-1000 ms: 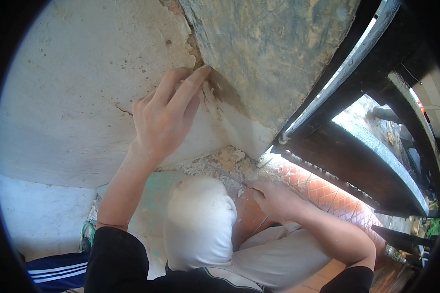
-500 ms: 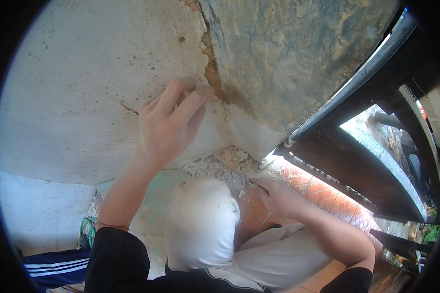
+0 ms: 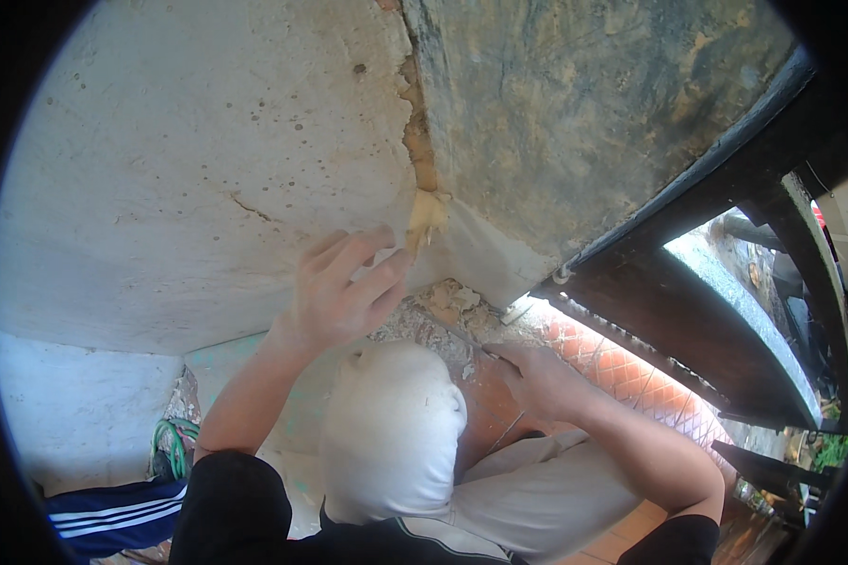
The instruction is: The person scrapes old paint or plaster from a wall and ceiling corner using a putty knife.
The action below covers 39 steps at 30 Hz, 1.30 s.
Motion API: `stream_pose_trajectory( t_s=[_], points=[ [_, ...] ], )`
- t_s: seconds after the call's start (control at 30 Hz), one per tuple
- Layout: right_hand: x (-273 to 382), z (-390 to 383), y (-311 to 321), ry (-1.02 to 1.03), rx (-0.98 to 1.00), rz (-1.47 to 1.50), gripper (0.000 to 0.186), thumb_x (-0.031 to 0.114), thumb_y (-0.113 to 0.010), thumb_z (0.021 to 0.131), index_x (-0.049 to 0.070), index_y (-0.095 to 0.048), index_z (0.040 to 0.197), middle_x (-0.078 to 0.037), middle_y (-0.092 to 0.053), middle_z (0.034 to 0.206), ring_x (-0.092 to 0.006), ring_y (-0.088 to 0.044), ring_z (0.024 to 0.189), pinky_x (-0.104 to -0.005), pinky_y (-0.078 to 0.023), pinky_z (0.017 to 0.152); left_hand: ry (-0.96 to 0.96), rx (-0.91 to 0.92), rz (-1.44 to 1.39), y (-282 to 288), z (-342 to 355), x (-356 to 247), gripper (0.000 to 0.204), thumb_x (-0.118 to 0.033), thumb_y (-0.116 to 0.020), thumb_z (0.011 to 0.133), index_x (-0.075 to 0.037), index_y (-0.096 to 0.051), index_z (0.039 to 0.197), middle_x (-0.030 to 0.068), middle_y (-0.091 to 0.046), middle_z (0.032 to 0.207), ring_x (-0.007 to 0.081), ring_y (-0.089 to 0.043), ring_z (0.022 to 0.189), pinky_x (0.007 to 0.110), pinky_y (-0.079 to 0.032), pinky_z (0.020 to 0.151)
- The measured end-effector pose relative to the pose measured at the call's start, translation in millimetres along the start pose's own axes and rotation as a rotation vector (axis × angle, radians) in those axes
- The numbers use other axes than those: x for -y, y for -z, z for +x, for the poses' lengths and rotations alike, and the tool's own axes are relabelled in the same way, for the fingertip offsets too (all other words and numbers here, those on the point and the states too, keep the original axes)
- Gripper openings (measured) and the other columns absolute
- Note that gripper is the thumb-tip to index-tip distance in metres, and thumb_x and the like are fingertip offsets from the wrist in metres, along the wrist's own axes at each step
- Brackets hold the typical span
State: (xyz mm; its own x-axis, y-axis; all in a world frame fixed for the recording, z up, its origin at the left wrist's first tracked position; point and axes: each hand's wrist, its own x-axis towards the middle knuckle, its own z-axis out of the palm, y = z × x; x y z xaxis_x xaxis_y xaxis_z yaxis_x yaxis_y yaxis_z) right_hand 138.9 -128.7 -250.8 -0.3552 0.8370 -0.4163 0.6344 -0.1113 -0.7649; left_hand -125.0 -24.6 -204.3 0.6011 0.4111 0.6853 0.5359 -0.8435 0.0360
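My left hand [image 3: 349, 287] is slightly blurred beside the wall corner, its fingers bent inward and their tips close together. Whatever they may pinch is hidden. Just right of the fingertips, a yellowish bare patch [image 3: 428, 218] shows where the paint layer on the wall [image 3: 179, 188] has broken away along a ragged crack [image 3: 418, 132]. Lower down, my right hand [image 3: 546, 381] is closed round a thin flat-bladed tool [image 3: 464, 335]. Its handle is covered by the fingers, and the blade points up-left at plaster crumbs [image 3: 452, 301] in the corner.
A dark wooden frame [image 3: 669, 311] slants down on the right. Beneath it lie reddish tiles [image 3: 622, 363]. My bent knee [image 3: 386, 433] in pale trousers fills the lower middle. At lower left are a green hose [image 3: 171, 443] and dark blue striped cloth [image 3: 113, 518].
My left hand has moved down from the crack towards the corner. More of the yellowish patch shows beside it now. The right hand and its tool have stayed in place.
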Motion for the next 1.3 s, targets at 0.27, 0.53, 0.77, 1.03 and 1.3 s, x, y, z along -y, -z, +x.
stream_pose_trajectory(
  t_s=[0.27, 0.53, 0.77, 1.03, 1.3],
  points=[
    [0, 1, -2, -0.017, 0.008, -0.003, 0.034, 0.018, -0.047, 0.098, -0.003, -0.063, 0.120, -0.031, -0.066, 0.093, -0.0466, -0.064, 0.093, -0.0520, -0.048, 0.085, -0.081, 0.151, -0.067, -10, -11, 4, 0.028, 0.002, -0.070, 0.066, -0.004, -0.066, 0.093, 0.0130, -0.065, 0.114, 0.0197, -0.064, 0.065, 0.032, -0.051, 0.058],
    [-2, 3, -3, -0.031, 0.013, -0.006, 0.033, 0.018, -0.048, 0.098, -0.001, -0.063, 0.121, -0.031, -0.066, 0.091, -0.0472, -0.064, 0.091, -0.0524, -0.048, 0.084, -0.091, 0.227, -0.107, -24, -34, 7, 0.023, 0.001, -0.069, 0.067, -0.004, -0.066, 0.089, 0.0114, -0.066, 0.116, 0.0193, -0.066, 0.069, 0.031, -0.053, 0.061],
    [-3, 3, -4, -0.028, -0.005, 0.002, 0.032, 0.017, -0.049, 0.097, -0.002, -0.063, 0.119, -0.030, -0.066, 0.088, -0.0466, -0.065, 0.089, -0.0521, -0.049, 0.083, -0.029, 0.287, -0.152, -47, -64, 17, 0.025, -0.005, -0.071, 0.071, -0.004, -0.066, 0.096, 0.0078, -0.064, 0.123, 0.0178, -0.065, 0.070, 0.031, -0.052, 0.060],
    [-3, 3, -6, -0.040, 0.011, -0.024, 0.034, 0.017, -0.048, 0.097, 0.000, -0.063, 0.121, -0.030, -0.066, 0.091, -0.0462, -0.065, 0.090, -0.0521, -0.049, 0.083, 0.018, 0.309, -0.228, -76, -90, 18, 0.029, -0.002, -0.073, 0.071, -0.005, -0.068, 0.100, 0.0079, -0.067, 0.121, 0.0204, -0.066, 0.069, 0.033, -0.053, 0.063],
    [2, -1, -4, -0.096, 0.062, -0.043, 0.034, 0.018, -0.048, 0.097, 0.000, -0.063, 0.121, -0.029, -0.067, 0.096, -0.0455, -0.065, 0.095, -0.0518, -0.049, 0.086, 0.051, 0.354, -0.300, -96, -116, 12, 0.024, -0.003, -0.072, 0.074, -0.006, -0.067, 0.098, 0.0084, -0.068, 0.118, 0.0212, -0.068, 0.071, 0.033, -0.052, 0.063]
  ],
)
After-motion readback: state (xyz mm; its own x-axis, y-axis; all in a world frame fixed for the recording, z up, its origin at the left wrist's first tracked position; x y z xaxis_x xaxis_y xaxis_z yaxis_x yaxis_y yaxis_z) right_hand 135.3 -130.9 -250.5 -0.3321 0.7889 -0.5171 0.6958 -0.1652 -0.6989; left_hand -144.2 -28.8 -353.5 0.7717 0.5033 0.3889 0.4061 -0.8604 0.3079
